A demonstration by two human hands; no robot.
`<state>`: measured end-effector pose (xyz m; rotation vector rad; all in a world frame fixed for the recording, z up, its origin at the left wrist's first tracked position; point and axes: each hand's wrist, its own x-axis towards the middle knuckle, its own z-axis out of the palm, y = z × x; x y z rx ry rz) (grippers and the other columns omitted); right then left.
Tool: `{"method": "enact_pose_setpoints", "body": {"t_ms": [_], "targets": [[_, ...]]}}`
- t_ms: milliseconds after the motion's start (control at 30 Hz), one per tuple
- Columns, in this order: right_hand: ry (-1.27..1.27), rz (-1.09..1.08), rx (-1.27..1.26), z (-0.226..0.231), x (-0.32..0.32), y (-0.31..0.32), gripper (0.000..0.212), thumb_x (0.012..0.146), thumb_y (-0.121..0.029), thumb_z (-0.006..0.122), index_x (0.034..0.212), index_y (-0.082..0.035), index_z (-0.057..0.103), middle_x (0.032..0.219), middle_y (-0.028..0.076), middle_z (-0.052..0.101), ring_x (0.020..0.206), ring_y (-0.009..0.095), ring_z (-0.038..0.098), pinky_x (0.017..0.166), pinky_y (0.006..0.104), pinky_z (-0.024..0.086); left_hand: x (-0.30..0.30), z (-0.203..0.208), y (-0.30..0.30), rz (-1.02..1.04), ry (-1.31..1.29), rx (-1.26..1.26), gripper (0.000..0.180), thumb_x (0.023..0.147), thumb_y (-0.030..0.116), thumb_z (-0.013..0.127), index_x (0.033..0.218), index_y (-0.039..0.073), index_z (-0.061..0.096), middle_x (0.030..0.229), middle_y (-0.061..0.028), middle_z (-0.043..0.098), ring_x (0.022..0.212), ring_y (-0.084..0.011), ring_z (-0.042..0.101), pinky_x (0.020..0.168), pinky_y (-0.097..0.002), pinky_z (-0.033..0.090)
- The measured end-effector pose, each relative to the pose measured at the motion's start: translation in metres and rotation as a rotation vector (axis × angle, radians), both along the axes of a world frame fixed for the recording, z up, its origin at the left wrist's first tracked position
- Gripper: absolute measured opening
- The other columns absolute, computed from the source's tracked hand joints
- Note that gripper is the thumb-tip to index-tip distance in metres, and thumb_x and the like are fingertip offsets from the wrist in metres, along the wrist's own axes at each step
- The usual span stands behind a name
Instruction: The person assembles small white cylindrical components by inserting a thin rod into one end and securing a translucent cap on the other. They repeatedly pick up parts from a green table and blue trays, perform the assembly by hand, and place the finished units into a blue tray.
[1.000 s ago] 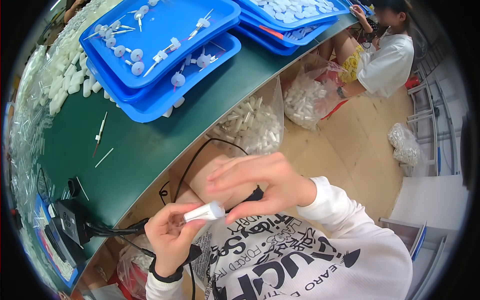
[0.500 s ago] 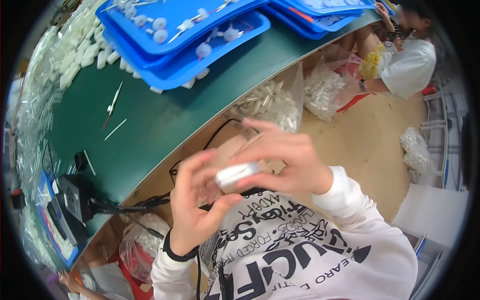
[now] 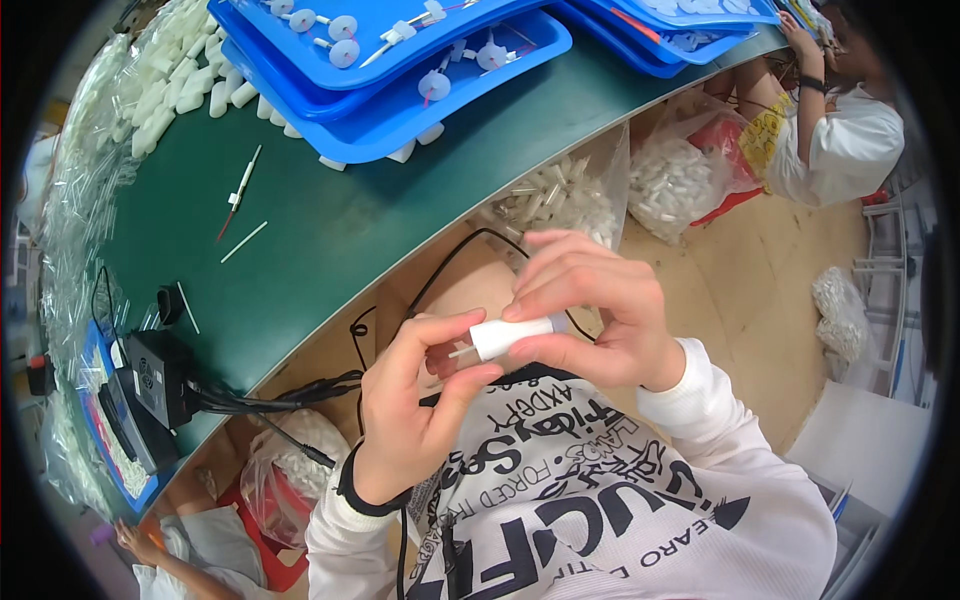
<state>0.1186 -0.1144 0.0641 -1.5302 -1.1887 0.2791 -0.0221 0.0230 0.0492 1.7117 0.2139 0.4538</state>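
Above my lap, a short white plastic cylinder [image 3: 505, 337] is held nearly level between my hands. A pale lavender round cap [image 3: 558, 323] sits at its right end, and a thin white stick [image 3: 462, 351] pokes out of its left end. My right hand [image 3: 600, 315] grips the cylinder between thumb and fingers from the right. My left hand [image 3: 420, 385] curls round the left end, with thumb and forefinger tips against its rim. The other left fingers are partly hidden behind the stick.
Stacked blue trays [image 3: 400, 120] hold white discs on sticks. On the green table [image 3: 310, 230] lie a thin rod with red wire [image 3: 238, 192], a loose white stick [image 3: 244, 242], white cylinders [image 3: 185, 85] and a black box [image 3: 160, 375] with cables. Bags of parts [image 3: 675, 180] and a co-worker [image 3: 850, 130] are at right.
The white cylinder has turned and shifted slightly right, so its side and the stick now show clearly. Both hands moved a little right with it. The table and trays also shifted in view.
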Motion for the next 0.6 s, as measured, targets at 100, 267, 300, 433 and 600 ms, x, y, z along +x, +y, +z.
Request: {"method": "enact_pose_setpoints", "body": {"t_ms": [100,267,300,433,600], "targets": [[0.004,0.038,-0.021,0.0,0.003,0.001,0.017,0.069,-0.014,0.074,0.083,-0.008,0.067,0.077,0.003,0.066,0.076,0.019,0.062,0.088,0.0427,0.043,0.0,0.007,0.004,0.003,0.048,0.219,0.033,0.071,0.003,0.072,0.101,-0.001,0.058,0.084,-0.0091,0.061,0.062,-0.0146,0.049,0.055,-0.0247,0.042],[0.022,0.133,-0.086,0.002,0.007,-0.006,0.019,0.068,-0.011,0.076,0.083,-0.006,0.066,0.075,0.004,0.065,0.072,0.019,0.061,0.085,0.0417,0.044,-0.004,0.011,0.003,-0.006,0.027,0.359,0.036,0.069,0.005,0.073,0.102,0.0,0.058,0.085,-0.0099,0.061,0.062,-0.0199,0.051,0.054,-0.028,0.042],[0.037,0.138,-0.097,0.002,0.006,-0.007,0.019,0.068,-0.011,0.076,0.083,-0.005,0.066,0.075,0.004,0.065,0.072,0.019,0.061,0.085,0.0413,0.044,-0.005,0.012,0.002,-0.005,0.036,0.368,0.037,0.068,0.005,0.073,0.101,0.0,0.058,0.085,-0.0096,0.061,0.063,-0.0209,0.052,0.055,-0.0288,0.042],[0.109,0.172,-0.165,0.001,0.004,-0.008,0.021,0.067,-0.012,0.077,0.084,-0.004,0.066,0.076,0.005,0.066,0.071,0.019,0.061,0.084,0.0405,0.045,-0.003,0.01,0.003,-0.051,-0.07,0.65,0.038,0.066,0.001,0.072,0.102,-0.001,0.058,0.087,-0.0119,0.06,0.065,-0.0209,0.052,0.056,-0.026,0.041],[0.223,0.091,-0.193,0.001,-0.003,-0.004,0.023,0.065,-0.011,0.077,0.083,-0.004,0.066,0.078,0.006,0.067,0.082,0.02,0.062,0.091,0.0443,0.039,0.0,0.007,0.001,-0.015,-0.01,0.622,0.036,0.066,0.004,0.073,0.098,0.0,0.058,0.085,-0.0085,0.061,0.065,-0.0219,0.052,0.058,-0.0307,0.041]]}}
